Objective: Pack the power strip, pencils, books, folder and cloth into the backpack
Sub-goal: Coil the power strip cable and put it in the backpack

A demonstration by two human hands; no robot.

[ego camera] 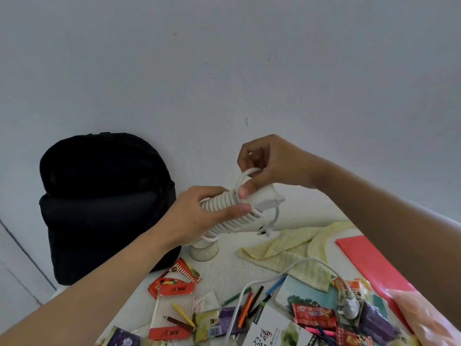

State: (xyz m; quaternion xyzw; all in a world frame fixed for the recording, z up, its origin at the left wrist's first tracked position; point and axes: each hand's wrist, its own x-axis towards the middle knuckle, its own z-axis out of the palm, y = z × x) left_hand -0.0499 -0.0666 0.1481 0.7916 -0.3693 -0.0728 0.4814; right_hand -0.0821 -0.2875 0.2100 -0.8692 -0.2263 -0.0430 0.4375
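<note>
power strip (264, 197): in the air between both hands, long axis left to right; hard white plastic, cord (224, 203) wound round it in tight rings.
left hand (197, 216): fingers curled round the wound part; the nearer one to the backpack.
right hand (272, 166): pinches one cord loop on top.
backpack (104, 196): black soft fabric, standing to the left of both hands.

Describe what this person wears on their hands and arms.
Nothing is worn. The left hand and right hand are bare: no gloves, rings, watch or bracelet. The left forearm and right forearm are uncovered to the frame edge, no sleeve in view. Thumbnails look short and unpainted.
</note>
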